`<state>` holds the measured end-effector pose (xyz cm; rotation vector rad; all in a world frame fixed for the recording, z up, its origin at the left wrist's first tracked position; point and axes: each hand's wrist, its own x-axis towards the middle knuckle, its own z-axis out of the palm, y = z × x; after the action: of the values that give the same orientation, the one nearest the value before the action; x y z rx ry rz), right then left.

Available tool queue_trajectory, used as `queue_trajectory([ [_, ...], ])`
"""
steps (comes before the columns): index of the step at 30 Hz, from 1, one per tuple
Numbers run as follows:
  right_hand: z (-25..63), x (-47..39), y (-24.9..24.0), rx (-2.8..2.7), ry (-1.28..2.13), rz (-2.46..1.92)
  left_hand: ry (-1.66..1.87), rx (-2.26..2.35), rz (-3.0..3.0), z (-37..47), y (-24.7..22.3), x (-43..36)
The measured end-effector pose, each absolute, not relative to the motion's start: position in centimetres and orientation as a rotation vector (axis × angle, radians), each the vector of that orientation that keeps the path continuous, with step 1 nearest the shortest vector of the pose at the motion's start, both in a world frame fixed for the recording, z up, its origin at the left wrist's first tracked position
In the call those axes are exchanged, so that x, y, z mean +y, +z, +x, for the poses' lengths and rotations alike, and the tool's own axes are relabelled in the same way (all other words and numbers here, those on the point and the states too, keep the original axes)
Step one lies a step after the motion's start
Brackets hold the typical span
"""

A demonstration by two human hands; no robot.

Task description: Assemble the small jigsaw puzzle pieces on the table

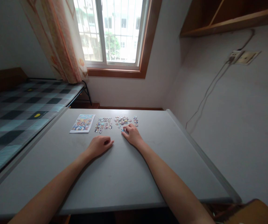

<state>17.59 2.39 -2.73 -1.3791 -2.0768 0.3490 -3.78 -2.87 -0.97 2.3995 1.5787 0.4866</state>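
My left hand (pixel 100 145) rests on the table, fingers curled in and thumb sticking out to the right; nothing shows in it. At the near edge of a loose heap of jigsaw pieces (pixel 122 120), my right hand (pixel 132 134) has its fingertips closed on a small bluish jigsaw piece (pixel 122 130). Its fingers partly cover that piece. Left of the heap, several more pieces (pixel 104 123) are spread in rough rows, just beyond my left hand. A short column of pieces (pixel 136 120) lies right of the heap.
A colourful printed picture sheet (pixel 82 123) lies at the far left of the white table (pixel 115 177). Beyond the table's left edge is a bed with a checked cover (pixel 40 102). A wall with a socket (pixel 235 57) and hanging cable runs along the right. The window (pixel 110 31) is ahead.
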Motion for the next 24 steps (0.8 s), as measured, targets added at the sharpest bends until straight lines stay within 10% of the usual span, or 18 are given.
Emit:
queue_trajectory([
  [24, 17.13, 2.14, -2.45, -1.964, 0.436, -1.454, 0.497, 1.568, 2.420, -3.86, -1.00, -2.81],
])
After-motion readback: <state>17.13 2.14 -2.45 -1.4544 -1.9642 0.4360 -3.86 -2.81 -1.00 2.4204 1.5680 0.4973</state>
